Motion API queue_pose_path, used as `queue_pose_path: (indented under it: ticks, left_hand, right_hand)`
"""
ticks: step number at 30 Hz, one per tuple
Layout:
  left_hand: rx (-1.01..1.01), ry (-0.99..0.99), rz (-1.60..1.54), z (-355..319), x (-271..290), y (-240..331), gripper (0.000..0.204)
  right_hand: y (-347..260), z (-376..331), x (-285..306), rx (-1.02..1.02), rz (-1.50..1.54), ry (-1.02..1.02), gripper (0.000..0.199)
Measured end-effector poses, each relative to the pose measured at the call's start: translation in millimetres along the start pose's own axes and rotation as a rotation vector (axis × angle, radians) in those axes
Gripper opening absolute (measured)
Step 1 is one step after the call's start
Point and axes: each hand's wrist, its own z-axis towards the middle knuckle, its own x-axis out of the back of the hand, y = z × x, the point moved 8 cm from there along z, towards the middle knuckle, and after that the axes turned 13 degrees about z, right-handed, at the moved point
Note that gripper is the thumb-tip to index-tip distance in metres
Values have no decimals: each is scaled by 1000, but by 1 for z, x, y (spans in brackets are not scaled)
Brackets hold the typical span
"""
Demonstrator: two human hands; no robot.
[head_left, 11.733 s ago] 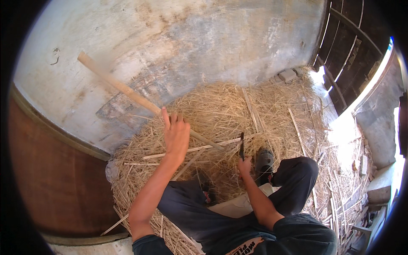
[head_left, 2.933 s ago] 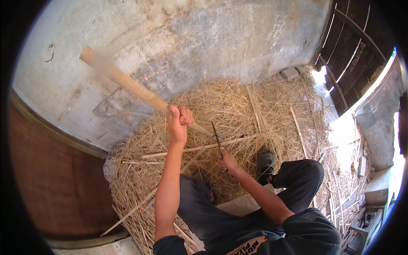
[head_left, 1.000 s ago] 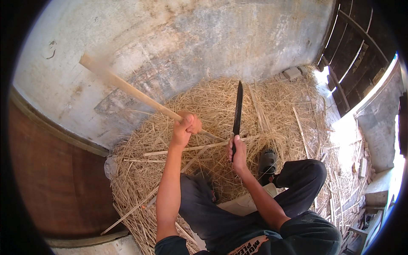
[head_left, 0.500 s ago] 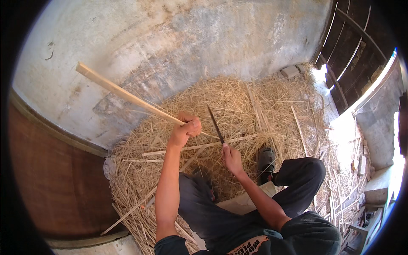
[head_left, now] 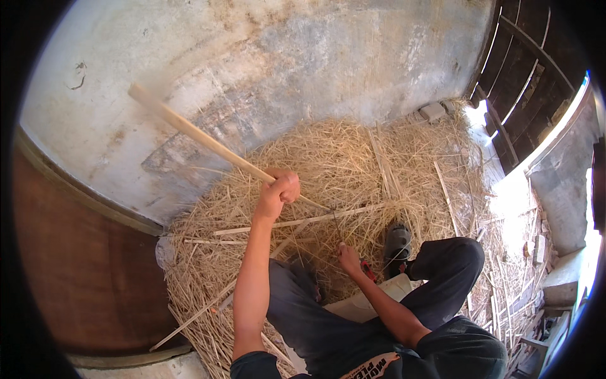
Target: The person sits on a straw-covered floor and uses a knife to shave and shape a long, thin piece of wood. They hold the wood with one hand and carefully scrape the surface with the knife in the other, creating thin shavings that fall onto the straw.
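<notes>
My left hand (head_left: 279, 187) is closed around a long pale bamboo strip (head_left: 208, 145). The strip's thick, blurred end rises toward the wall at upper left; its thin end points down to the right. My right hand (head_left: 348, 258), lower and to the right, is closed on a knife (head_left: 336, 222). The dark blade shows only as a thin line, its tip close to the strip's thin end; I cannot tell whether they touch. A small red item (head_left: 368, 270) shows beside my right wrist, perhaps the end of the knife handle.
A thick heap of straw-like shavings (head_left: 315, 148) covers the floor, with loose strips (head_left: 445, 196) lying across it. A stained wall (head_left: 353, 57) stands ahead, a brown panel (head_left: 88, 252) at left. My shoe (head_left: 398, 242) rests in the shavings; bricks (head_left: 432, 110) lie by the wall.
My right hand has moved slightly down and the blade has swung from a wide view to nearly edge-on. The strip's far end has shifted right and up, while my left hand has barely moved.
</notes>
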Motion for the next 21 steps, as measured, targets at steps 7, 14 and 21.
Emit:
queue_pose_path:
  ticks: [7, 14, 21]
  left_hand:
    - [-88, 320, 78, 2, 24, 4, 12]
    - [-110, 145, 73, 8, 13, 9, 49]
    - [-120, 334, 33, -1, 18, 16, 52]
  right_hand:
    - [-78, -18, 6, 195, 455, -22, 50]
    - [-107, -19, -19, 187, 316, -164, 50]
    - [-178, -33, -12, 331, 403, -66, 54]
